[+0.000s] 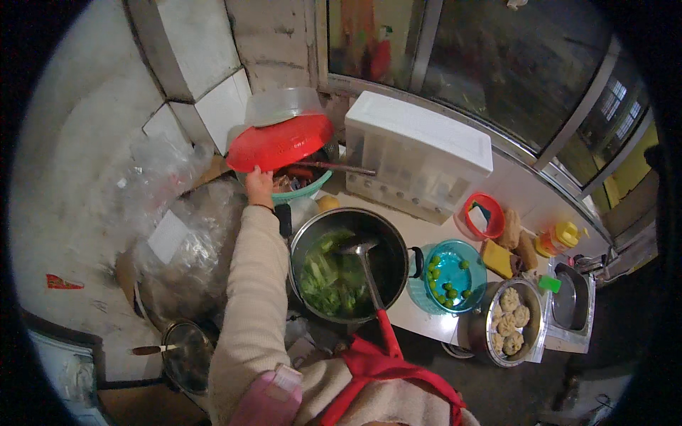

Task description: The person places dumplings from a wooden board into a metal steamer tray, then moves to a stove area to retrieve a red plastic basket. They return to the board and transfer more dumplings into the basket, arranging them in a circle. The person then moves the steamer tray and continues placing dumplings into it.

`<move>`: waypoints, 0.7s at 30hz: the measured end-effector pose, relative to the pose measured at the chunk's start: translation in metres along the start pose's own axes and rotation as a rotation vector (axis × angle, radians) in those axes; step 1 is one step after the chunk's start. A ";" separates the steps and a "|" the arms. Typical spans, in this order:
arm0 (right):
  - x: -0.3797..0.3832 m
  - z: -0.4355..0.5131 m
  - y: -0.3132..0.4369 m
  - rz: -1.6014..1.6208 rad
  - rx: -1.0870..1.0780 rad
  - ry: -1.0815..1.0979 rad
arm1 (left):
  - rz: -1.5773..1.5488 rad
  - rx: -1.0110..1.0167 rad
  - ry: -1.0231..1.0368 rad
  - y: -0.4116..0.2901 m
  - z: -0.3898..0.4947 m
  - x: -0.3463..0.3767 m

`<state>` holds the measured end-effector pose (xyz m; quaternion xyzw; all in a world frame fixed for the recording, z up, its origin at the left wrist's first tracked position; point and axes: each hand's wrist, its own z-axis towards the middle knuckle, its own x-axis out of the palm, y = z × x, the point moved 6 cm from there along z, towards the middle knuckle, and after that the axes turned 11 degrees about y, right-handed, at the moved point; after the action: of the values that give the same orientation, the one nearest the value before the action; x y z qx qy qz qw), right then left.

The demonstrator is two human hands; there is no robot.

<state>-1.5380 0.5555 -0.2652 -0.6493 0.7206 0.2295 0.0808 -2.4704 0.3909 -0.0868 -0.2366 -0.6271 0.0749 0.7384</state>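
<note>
My left hand [259,186] grips the near edge of a red plastic basin [282,141], tilted over a green basket [302,195] that holds packets and other items. A clear plastic tub [282,106] lies behind the red basin. My right hand is out of view. Before me stands a large dark pot [349,212] with leafy greens [325,277] in liquid. A ladle [373,282] with a red handle rests in it, its handle over the near rim. To its right, a blue plastic colander [457,246] holds several small green fruits or vegetables [452,293].
A white storage box [418,154] stands below the window. On the right are a red basket [493,205], a yellow sponge [496,259], a steamer pot [482,325] of buns and a steel sink [586,319]. Clear plastic bags [197,239] and a glass lid [186,354] lie left.
</note>
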 end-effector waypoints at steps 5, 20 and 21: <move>-0.002 0.002 0.005 0.023 0.004 -0.005 | -0.029 0.078 0.115 0.009 -0.011 -0.008; -0.003 0.004 0.005 0.056 -0.024 0.020 | 0.150 -0.256 0.084 -0.120 -0.119 -0.067; -0.004 0.004 0.006 0.058 -0.032 0.024 | 0.142 -0.254 0.066 -0.131 -0.126 -0.070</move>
<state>-1.5440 0.5610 -0.2662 -0.6321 0.7361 0.2356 0.0549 -2.3876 0.2153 -0.1042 -0.3741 -0.5887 0.0395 0.7155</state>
